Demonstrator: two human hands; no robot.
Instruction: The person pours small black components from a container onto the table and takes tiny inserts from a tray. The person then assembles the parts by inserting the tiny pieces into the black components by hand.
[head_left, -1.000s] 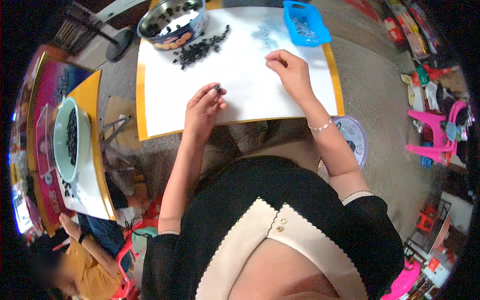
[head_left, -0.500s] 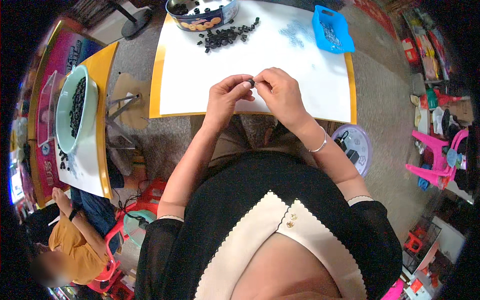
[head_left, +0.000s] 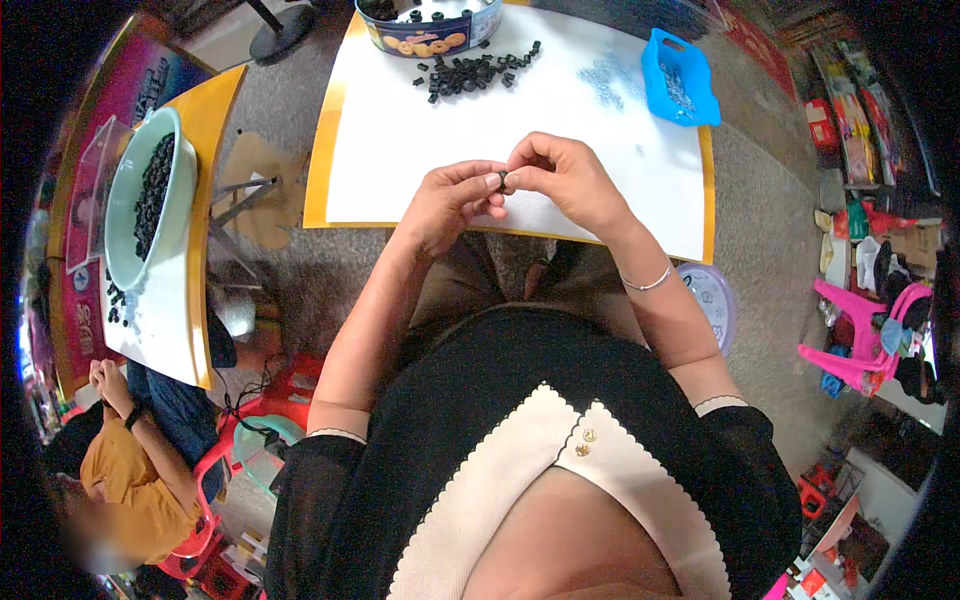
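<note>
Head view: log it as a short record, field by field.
Left hand: pinches a small black piece between its fingers
Right hand: fingers closed at that same piece; anything else in them is too small to tell
Worktable: white top, yellow edge
Back left: round tin, a loose black pile in front
Back right: blue tray, clear bits scattered to its left
Second table, far left: green basin with black pieces

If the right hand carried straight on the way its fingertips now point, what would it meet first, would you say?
Most likely the small black piece pinched in the left hand; the right hand looks right up against it, though actual contact is unclear.
</note>
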